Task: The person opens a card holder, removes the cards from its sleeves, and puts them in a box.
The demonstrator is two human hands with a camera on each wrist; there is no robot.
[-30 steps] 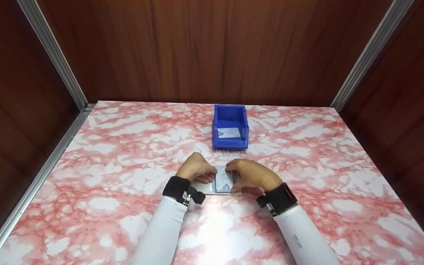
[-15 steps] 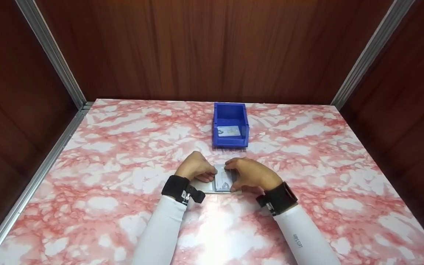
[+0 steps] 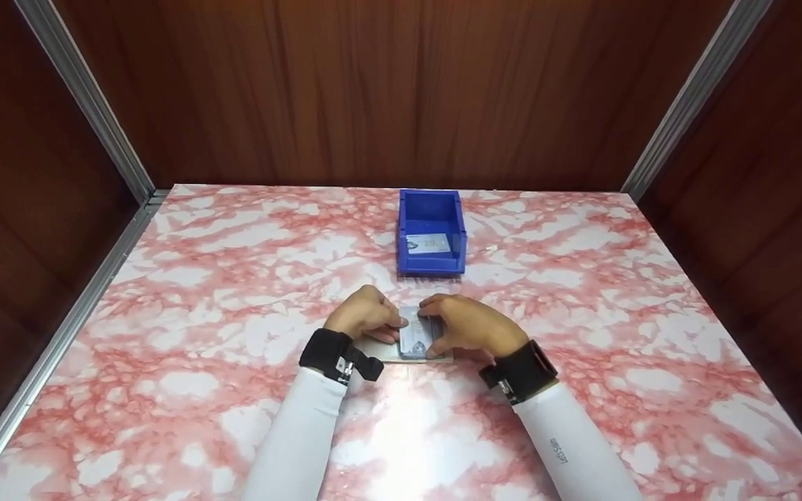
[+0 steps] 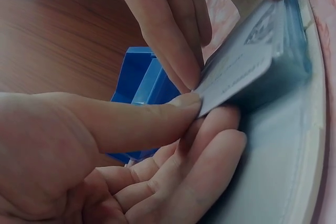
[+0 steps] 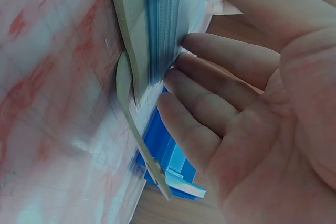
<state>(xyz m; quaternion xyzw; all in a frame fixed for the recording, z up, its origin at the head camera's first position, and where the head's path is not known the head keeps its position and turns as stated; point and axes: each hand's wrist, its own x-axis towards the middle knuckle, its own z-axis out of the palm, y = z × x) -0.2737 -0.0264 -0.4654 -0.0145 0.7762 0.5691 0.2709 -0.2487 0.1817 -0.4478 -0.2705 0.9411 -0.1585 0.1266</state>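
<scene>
A card holder (image 3: 381, 351) with a cream cover lies open on the table between both hands. Its stack of clear plastic sleeves (image 5: 160, 30) is raised on the right side. My left hand (image 3: 367, 314) pinches the corner of a pale printed card (image 4: 239, 72) between thumb and index finger, with the card lying along the top sleeve. My right hand (image 3: 476, 325) spans the sleeves, fingers at the far edge and thumb at the near edge. A cream strap (image 5: 137, 135) sticks out from the holder's cover in the right wrist view.
Beyond the hands stands a blue bin (image 3: 431, 267) with another printed card (image 3: 429, 243) inside. The red-and-white marbled table (image 3: 234, 278) is bounded by brown wood-look panels (image 3: 373, 90) at the back and sides, with metal posts at the corners.
The head view has shifted slightly, so the bin, hands and card holder all appear a little higher and further left. Both hands keep nearly the same hold.
</scene>
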